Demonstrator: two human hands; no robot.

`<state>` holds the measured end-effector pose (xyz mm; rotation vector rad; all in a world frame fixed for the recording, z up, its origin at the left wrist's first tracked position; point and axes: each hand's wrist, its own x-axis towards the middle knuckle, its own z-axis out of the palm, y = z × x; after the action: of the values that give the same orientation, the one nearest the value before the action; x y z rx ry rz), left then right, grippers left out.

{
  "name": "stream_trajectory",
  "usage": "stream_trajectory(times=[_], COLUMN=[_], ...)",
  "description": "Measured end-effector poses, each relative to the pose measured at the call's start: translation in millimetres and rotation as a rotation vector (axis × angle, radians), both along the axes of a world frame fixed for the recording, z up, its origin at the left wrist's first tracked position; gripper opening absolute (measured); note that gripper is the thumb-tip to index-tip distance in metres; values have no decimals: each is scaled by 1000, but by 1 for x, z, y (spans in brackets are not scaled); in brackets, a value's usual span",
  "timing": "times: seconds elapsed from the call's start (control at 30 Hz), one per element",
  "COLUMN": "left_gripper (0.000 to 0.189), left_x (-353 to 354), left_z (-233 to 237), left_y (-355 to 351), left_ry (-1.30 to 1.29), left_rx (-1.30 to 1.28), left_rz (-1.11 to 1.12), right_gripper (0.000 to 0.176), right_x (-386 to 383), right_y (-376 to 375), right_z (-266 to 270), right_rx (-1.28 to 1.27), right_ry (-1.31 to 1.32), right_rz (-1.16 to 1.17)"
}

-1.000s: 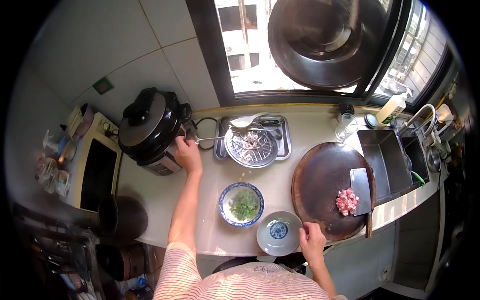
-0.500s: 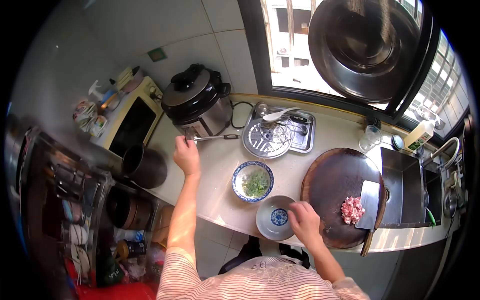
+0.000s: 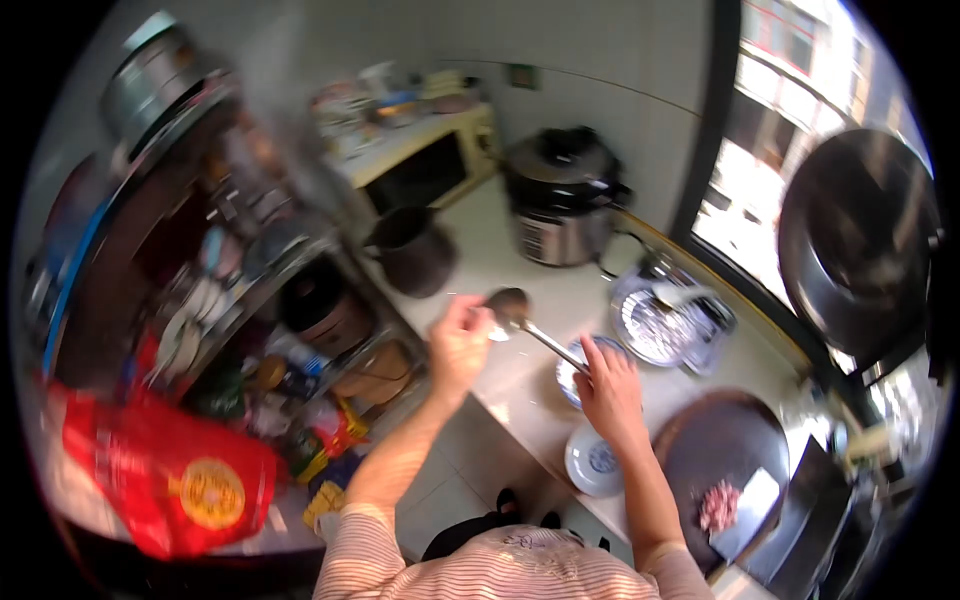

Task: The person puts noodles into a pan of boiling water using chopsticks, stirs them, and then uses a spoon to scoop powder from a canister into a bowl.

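In front of me a metal ladle (image 3: 508,306) slants across the view, its head to the left. My right hand (image 3: 610,390) is closed round the end of its handle. At the rim of the head, the curled fingers of my left hand (image 3: 462,340) pinch it, slightly blurred. Behind the right hand a blue-and-white bowl (image 3: 568,386) is partly hidden. Closer to the counter's front edge sits a second, pale bowl (image 3: 594,462) with a blue pattern inside.
A round chopping board (image 3: 700,430) carries chopped meat (image 3: 719,505) and a cleaver (image 3: 752,512). Behind the bowls lie a perforated steamer plate (image 3: 650,325) and a white spoon (image 3: 685,294). A pressure cooker (image 3: 562,195), dark pot (image 3: 412,255) and microwave (image 3: 418,178) stand left; a red bag (image 3: 165,480) is lower left.
The view has turned left, bringing the red bag into sight. My right hand has left the pale bowl and taken the ladle's handle; the left hand stays at its head.
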<state>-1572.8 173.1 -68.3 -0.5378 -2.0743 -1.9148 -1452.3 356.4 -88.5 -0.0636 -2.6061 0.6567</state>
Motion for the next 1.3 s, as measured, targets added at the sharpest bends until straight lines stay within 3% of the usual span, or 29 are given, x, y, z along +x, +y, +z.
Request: stream_trajectory(times=[0.03, 0.13, 0.2, 0.33, 0.43, 0.5, 0.63, 0.73, 0.83, 0.9, 0.97, 1.0, 1.07, 1.13, 1.2, 1.3], left_gripper=[19, 19, 19, 22, 30, 33, 34, 31, 18, 25, 29, 31, 22, 22, 25, 31], left_x=[2, 32, 52, 130, 157, 158, 192, 205, 224, 228, 205, 203, 230, 267, 313, 377], left_z=[3, 58, 86, 150, 170, 163, 158, 165, 163, 156, 118, 96, 52, -2, -50, -63], left_y=[-13, -40, -76, -126, -128, -111, -118, -126, -124, -124, -145, -155, -172, -182, -181, -178], left_ry=[113, 206, 607, 868, 1008, 1095, 911, 900, 746, 601, 510, 455, -51, -502, -665, -759], left_rx=[-173, -129, -185, 12, 87, 157, 143, -84, -425, -527, -504, -481, -244, 239, 356, 541], left_rz=[73, 75, 54, -195, -108, 143, 296, 495, 689, 703, 609, 556, 562, 642, 705, 741], right_gripper=[36, 16, 16, 19, 16, 13, 12, 14, 15, 14, 18, 23, 25, 27, 25, 26], right_x=[-9, -16, -17, -17, -28, -36, -34, -26, -10, -4, 10, 24, 48, 78, 109, 155], right_y=[-7, -47, -70, -111, -130, -141, -162, -173, -183, -197, -219, -225, -232, -243, -255, -275], right_z=[-20, -57, -61, -41, -41, -49, -62, -67, -53, -75, -76, -70, -76, -70, -78, -82], right_rx=[-113, -609, -744, -1126, -1124, -1128, -1125, -1088, -1210, -1252, -1294, -1295, -1220, -1185, -1200, -1083], right_ry=[-74, -156, -194, -346, -309, -285, -275, -277, -490, -440, -493, -586, -717, -776, -882, -1038], right_rz=[56, 180, 156, 147, 241, 288, 357, 420, 466, 585, 673, 692, 781, 811, 845, 1020])
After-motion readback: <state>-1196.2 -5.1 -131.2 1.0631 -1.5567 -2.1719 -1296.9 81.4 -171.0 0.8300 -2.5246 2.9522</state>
